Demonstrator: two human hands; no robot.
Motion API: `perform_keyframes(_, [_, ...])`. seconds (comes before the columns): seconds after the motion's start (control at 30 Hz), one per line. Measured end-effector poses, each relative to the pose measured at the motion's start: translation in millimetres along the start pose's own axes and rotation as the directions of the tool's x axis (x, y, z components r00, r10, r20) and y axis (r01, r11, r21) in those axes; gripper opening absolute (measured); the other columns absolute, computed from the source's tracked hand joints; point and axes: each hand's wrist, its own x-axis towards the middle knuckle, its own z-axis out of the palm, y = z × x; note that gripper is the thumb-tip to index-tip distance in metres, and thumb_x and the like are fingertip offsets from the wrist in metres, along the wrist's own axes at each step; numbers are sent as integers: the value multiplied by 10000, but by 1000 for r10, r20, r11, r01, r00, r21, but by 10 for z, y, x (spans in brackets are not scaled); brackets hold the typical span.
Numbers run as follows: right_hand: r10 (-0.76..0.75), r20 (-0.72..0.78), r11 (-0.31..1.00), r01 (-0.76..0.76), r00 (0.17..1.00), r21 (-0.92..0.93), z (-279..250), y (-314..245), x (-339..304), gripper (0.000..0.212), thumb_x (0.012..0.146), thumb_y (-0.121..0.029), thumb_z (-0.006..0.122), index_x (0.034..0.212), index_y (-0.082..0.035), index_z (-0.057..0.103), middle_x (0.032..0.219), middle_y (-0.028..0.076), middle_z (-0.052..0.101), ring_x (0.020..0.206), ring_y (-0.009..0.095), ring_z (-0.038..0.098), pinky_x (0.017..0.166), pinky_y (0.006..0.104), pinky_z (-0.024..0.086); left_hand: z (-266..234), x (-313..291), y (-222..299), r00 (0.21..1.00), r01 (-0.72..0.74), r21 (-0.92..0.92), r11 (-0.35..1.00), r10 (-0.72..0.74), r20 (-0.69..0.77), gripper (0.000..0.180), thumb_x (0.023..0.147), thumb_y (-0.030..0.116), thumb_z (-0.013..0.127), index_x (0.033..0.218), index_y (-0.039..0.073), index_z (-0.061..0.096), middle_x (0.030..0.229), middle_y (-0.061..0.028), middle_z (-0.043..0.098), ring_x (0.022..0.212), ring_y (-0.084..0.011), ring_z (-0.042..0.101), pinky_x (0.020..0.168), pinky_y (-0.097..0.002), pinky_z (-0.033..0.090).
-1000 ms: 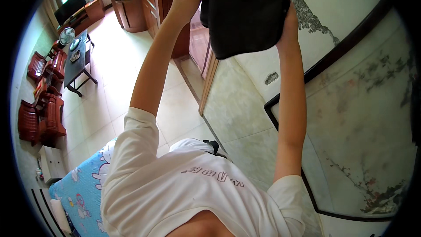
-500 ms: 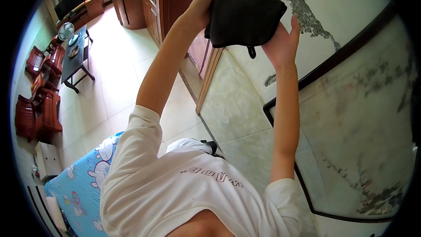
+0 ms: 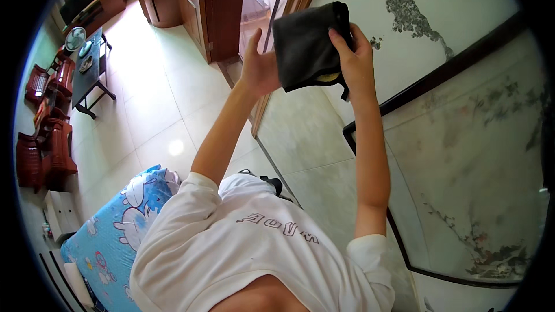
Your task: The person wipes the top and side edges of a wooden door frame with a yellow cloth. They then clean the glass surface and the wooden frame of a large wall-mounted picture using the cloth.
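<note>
A folded dark grey towel (image 3: 306,40) with black edging is held up in front of me. A small patch of yellow shows at its lower fold, and a black loop hangs at its lower right corner. My right hand (image 3: 359,66) grips the right side, thumb on the front face and fingers at the edge. Beside the left edge is my left hand (image 3: 263,72), its thumb stretched up and away from the fabric. The towel partly hides the left fingers, which look extended behind it.
To the right is a large dark-framed stone-look panel (image 3: 462,167), below a white wall with peeling plaster (image 3: 404,6). A wooden door (image 3: 193,6) and doorway stand ahead. At left are a low black table (image 3: 87,84), red wooden chairs (image 3: 58,144) and a blue patterned bed cover (image 3: 110,237).
The towel has come lower and slightly left, and turned. My right hand has moved from beneath to gripping its right side with the thumb in front. My left hand has loosened, thumb spread.
</note>
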Motion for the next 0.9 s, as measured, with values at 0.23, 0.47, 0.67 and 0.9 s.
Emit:
perform_keyframes(0.23, [379, 174, 854, -415, 909, 312, -304, 376, -377, 311, 927, -130, 599, 1184, 44, 568, 1114, 96, 635, 998, 149, 607, 900, 280, 474, -129, -243, -74, 922, 116, 443, 889, 70, -382, 420, 896, 174, 643, 1250, -4, 504, 1165, -91, 603, 1058, -169, 601, 915, -305, 500])
perform_keyframes(0.47, [-79, 265, 925, -29, 961, 380, -465, 34, -708, 322, 695, 190, 440, 804, -34, 645, 1176, 188, 587, 1062, 235, 590, 966, 336, 433, 151, -386, 94, 951, -294, 567, 769, 179, 251, 304, 829, -77, 493, 1096, 3, 612, 1154, -148, 619, 1047, -187, 598, 910, -288, 473])
perform_keyframes(0.67, [-99, 4, 973, 96, 995, 208, -813, -429, -957, 344, 875, 12, 529, 1218, -14, 537, 1218, 143, 575, 1108, 201, 559, 972, 319, 418, 641, -39, -154, 937, -260, 509, 820, 86, 339, 217, 847, -72, 443, 981, 11, 594, 1185, -238, 608, 1048, -264, 604, 907, -309, 479])
perform_keyframes(0.9, [133, -183, 869, -26, 974, 494, -1025, 60, -2078, 803, 817, -522, 599, 1446, -118, 304, 1360, 101, 446, 1251, 237, 443, 995, 399, 384, 1645, 174, -537, 911, -356, 557, 751, 145, 387, 147, 788, 4, 500, 890, -21, 603, 1131, -296, 612, 1031, -345, 626, 924, -410, 497])
